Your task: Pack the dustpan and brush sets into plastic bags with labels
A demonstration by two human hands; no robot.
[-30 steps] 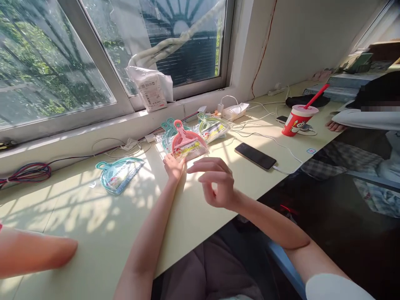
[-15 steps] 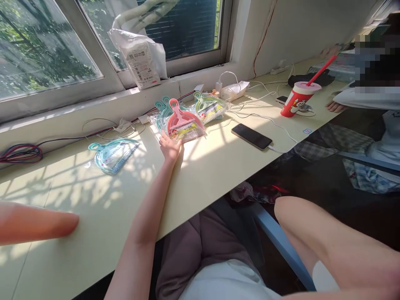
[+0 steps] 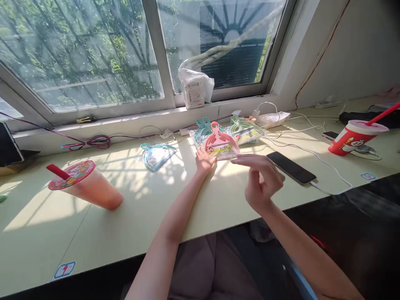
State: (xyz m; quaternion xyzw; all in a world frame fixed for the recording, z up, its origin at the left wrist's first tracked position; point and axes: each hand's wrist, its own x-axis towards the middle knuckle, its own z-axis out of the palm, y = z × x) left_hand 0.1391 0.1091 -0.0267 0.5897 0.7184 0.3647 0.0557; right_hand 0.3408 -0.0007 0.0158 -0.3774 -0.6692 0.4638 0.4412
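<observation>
A pink mini dustpan (image 3: 221, 139) in a clear bag with a yellow label rests at the back middle of the table, its handle pointing toward the window. My left hand (image 3: 204, 160) has its fingers and thumb at the lower left corner of that bag, gripping it. In the air to the right and nearer to me, my right hand (image 3: 262, 177) is empty, with long fingers stretched toward the bag. Bagged teal dustpans (image 3: 200, 131) lie behind the pink one, and a bagged green dustpan (image 3: 246, 130) is beside it. Another bagged teal dustpan (image 3: 158, 156) lies apart on the left.
A pink drink cup (image 3: 96, 189) stands at left. On the right are a phone (image 3: 292, 167) on its charging cable and a red cup (image 3: 353, 139) with a straw. Cables (image 3: 93, 142) run along the wall; a tissue pack (image 3: 194, 93) stands on the sill.
My right hand has come up from beside my lap to above the table, near the pink dustpan. My left hand stays at its bag. The view has swung left.
</observation>
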